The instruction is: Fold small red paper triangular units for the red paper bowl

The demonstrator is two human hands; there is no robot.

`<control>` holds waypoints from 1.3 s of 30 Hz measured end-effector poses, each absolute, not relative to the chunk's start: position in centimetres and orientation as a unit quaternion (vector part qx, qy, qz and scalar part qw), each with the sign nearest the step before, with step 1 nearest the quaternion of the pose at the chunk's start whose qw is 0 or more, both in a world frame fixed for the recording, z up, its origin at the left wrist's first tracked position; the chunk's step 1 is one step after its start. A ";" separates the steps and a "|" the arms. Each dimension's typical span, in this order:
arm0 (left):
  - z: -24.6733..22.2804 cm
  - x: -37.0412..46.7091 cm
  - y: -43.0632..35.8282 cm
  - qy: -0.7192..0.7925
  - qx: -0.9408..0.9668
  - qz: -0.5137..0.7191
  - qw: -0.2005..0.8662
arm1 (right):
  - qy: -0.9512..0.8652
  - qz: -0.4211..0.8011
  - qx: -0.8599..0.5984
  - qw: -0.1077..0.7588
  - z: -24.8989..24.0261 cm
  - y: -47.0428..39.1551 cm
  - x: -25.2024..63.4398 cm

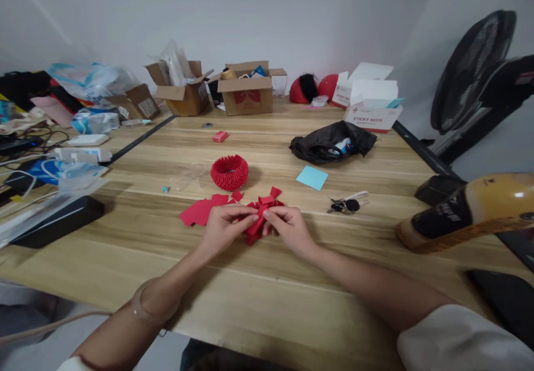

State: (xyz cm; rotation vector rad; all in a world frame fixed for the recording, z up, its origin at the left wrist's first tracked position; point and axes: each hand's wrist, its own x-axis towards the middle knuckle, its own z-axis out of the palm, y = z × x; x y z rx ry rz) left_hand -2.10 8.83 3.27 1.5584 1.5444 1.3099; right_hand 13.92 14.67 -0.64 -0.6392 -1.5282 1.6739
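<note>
Both hands meet over a small heap of red paper pieces [252, 237] near the middle of the wooden table. My left hand [228, 223] pinches a small red paper piece between thumb and fingers. From the other side my right hand [290, 227] is closed on the same piece, its fingertips nearly touching the left ones. Flat red paper sheets [198, 212] lie just left of the hands. Behind them stands a round red folded-paper bowl [229, 173], made of many pointed units. A blue paper square [312, 177] lies to its right.
Keys [350, 205], a black bag [334, 142] and a large bottle [463, 212] are on the right. A small red block [219, 136] lies farther back. Cardboard boxes [246, 95] and a sticky note box [371, 116] line the rear. A black case [60, 221] sits left.
</note>
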 end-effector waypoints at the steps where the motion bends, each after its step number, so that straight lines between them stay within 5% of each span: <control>1: 3.3 -2.1 8.8 0.579 0.585 0.490 0.288 | -0.601 0.655 -0.250 0.384 -0.7 14.7 13.9; 39: 2.6 -2.4 9.0 0.543 0.591 0.510 0.310 | -0.584 0.652 -0.272 0.400 -0.3 14.6 14.0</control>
